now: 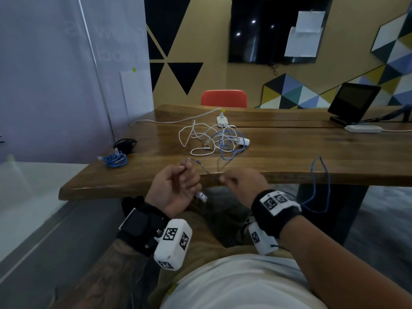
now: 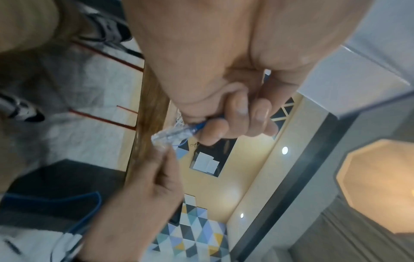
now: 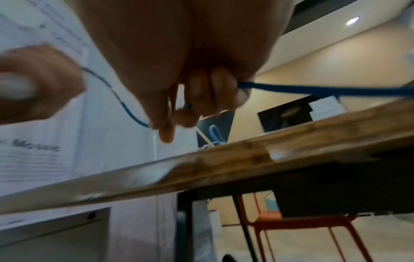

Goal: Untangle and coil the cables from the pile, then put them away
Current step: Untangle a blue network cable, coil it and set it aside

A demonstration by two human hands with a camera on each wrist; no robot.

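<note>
Blurred/hidden bits around the blue cable (image 1: 321, 186)

Cable smeared btwn both hands in head view; its run inside right hand (image 1: 242, 181) hidden by fingers. Left hand (image 3: 33, 85) badly blurred in right-wrist view. Clear connector (image 2: 170, 136) soft, details unreadable.

Orange chair (image 1: 224, 98), wall screen (image 1: 263, 30)
</note>
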